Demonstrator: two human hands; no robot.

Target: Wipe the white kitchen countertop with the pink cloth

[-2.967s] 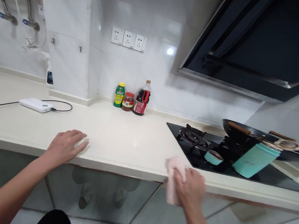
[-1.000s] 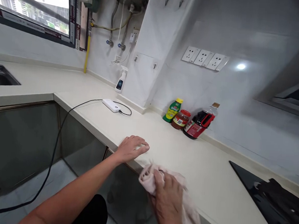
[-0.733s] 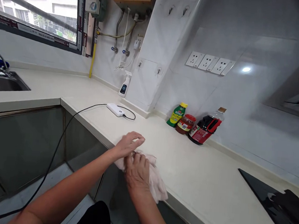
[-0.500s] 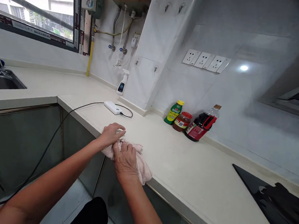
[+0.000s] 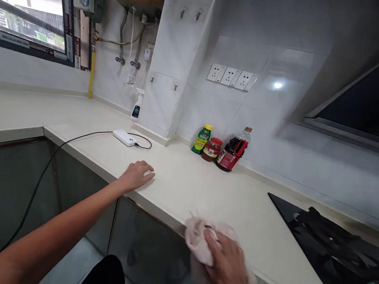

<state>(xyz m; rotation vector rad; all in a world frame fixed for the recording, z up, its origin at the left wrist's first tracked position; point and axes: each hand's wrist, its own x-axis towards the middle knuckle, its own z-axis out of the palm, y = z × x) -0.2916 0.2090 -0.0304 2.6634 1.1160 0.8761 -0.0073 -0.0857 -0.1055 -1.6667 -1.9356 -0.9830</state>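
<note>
My right hand (image 5: 229, 261) grips a pale pink cloth (image 5: 202, 242) at the front edge of the white countertop (image 5: 180, 180). Both are blurred by motion, and part of the cloth hangs over the edge. Farther left, my left hand (image 5: 137, 175) rests on the counter near its edge, holding nothing, with the thumb apart from the fingers. Beyond it lies a white power bank (image 5: 124, 138) with a black cable (image 5: 76, 138) plugged in.
A green bottle with a yellow cap (image 5: 202, 139), a red-lidded jar (image 5: 212, 149) and a large dark sauce bottle (image 5: 233, 150) stand by the wall. A white spray bottle (image 5: 136, 106) is in the back corner. At right is a black gas hob (image 5: 300, 227).
My right hand has carried the cloth rightward along the counter edge, away from my left hand. My left hand stays on the counter. The view has turned to the right.
</note>
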